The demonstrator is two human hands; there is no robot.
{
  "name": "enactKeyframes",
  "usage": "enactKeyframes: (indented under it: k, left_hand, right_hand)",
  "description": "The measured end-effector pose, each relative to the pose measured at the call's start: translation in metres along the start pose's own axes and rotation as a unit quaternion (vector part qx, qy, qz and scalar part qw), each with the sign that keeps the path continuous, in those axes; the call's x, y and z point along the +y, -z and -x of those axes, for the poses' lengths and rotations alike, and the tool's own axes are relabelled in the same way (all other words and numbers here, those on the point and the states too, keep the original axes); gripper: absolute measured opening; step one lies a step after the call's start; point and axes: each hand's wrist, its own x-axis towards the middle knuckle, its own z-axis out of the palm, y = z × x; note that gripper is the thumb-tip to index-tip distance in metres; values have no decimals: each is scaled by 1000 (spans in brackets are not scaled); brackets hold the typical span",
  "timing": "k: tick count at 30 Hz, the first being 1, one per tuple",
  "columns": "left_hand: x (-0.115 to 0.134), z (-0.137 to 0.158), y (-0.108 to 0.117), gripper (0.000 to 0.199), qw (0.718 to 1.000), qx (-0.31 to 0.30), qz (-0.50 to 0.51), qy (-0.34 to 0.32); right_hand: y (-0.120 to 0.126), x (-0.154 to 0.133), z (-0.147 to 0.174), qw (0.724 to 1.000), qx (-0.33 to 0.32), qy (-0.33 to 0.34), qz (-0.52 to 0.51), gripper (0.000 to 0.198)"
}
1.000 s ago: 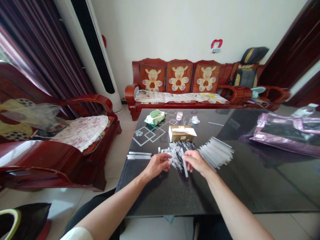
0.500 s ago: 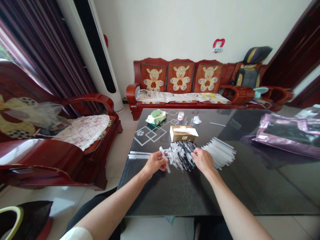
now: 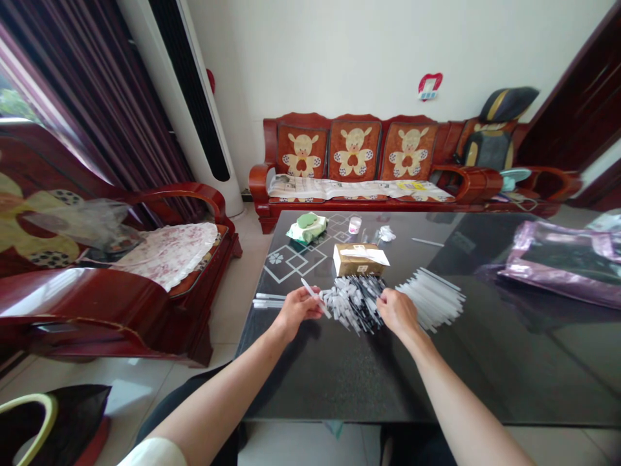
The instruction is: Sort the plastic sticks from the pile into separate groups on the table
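My left hand (image 3: pixel 301 309) pinches a slim white pen barrel (image 3: pixel 310 288), tilted with its narrow end up and to the left. Just right of it lies a heap of thin black and white pen parts (image 3: pixel 353 301), pointing in mixed directions. At the heap's right side my right hand (image 3: pixel 398 310) has its fingertips pressed together; whatever they grip is hidden. Beyond that hand a spread of translucent white tubes (image 3: pixel 433 299) lies roughly side by side. Several white pens (image 3: pixel 268 301) rest left of my left hand, partly covered by it.
Behind the heap stands a gold tissue box (image 3: pixel 359 260). Farther back are a green wipes pack (image 3: pixel 307 228), a small cup (image 3: pixel 354 225), crumpled tissue (image 3: pixel 387 233) and a lone white stick (image 3: pixel 427 243). A purple-edged plastic bag (image 3: pixel 528 275) lies at the table's right.
The pen barrel in my left hand has turned, its upper end now leaning farther left. My right hand stays at the heap's right side. The whole view has shifted slightly.
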Motion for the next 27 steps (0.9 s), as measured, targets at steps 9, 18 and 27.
enactKeyframes:
  k: [9, 18, 27]
  left_hand:
    - [13, -14, 19, 19, 988, 106, 108, -21]
    - [20, -17, 26, 21, 984, 118, 124, -44]
    - [14, -13, 18, 25, 990, 102, 89, -44]
  right_hand:
    - [17, -19, 27, 852, -295, 61, -427, 26]
    - [12, -19, 27, 848, -311, 63, -424, 24]
    - [11, -23, 28, 850, -314, 78, -416, 25]
